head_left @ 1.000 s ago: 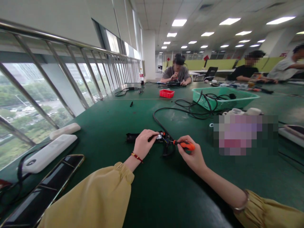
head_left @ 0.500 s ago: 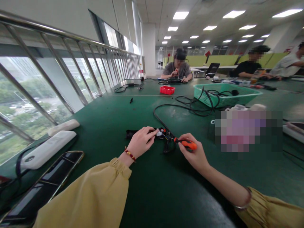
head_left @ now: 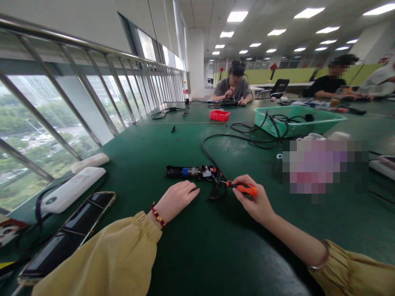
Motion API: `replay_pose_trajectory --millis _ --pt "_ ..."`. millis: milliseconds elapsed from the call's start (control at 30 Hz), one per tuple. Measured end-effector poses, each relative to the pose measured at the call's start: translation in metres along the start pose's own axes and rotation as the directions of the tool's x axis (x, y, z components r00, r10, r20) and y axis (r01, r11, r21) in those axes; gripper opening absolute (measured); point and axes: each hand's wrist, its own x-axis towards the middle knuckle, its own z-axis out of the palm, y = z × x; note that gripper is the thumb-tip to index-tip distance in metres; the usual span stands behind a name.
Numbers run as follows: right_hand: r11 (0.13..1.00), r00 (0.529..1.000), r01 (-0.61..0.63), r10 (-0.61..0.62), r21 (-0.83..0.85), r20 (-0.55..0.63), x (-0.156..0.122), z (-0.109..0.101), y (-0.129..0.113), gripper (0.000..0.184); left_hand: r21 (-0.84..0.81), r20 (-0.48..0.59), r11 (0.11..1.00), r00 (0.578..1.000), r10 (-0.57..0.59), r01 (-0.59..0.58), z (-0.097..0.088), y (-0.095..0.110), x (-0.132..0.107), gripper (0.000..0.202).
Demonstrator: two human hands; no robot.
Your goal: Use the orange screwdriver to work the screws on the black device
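Pinching an orange-and-black screwdriver [head_left: 246, 189] by its handle in the right grip [head_left: 258, 204]; resting the left grip [head_left: 175, 199] empty, fingers loosely together. Working over a green surface [head_left: 138, 154], facing an opened black corded appliance [head_left: 194, 173] lying just beyond the left grip without touching it. Holding the screwdriver's shaft near a curved black part [head_left: 217, 194], pointing toward thin coloured wires [head_left: 216, 179] at the appliance's right end; leaving actual tip contact unclear. Apparently probing or fastening at the wiring there; probably calling next for steadying the appliance and seating the tip squarely, without snagging the wires.
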Motion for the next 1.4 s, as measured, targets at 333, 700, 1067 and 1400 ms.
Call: replay_pose_trajectory --millis 333,700,1067,1400 --pt "0.997 0.995 0.055 -0.052 -0.044 0.084 -0.001 0.004 -0.002 0.005 -0.39 -0.216 0.883 0.906 -0.363 0.261 0.002 0.005 0.015 0.01" --pt "0.995 0.995 0.061 -0.055 -0.074 0.08 0.0 0.003 -0.002 0.008 -0.365 -0.326 0.879 0.841 -0.431 0.309 0.02 0.006 0.059 0.008" --pt "0.995 0.995 0.053 -0.045 -0.086 0.089 0.001 0.003 -0.003 0.007 -0.284 -0.293 0.908 0.873 -0.389 0.309 0.015 0.008 0.056 0.014" --pt "0.995 0.995 0.049 -0.042 -0.082 0.086 0.0 0.003 -0.002 0.008 -0.139 -0.296 0.942 0.895 -0.334 0.306 0.011 0.011 0.057 0.013"
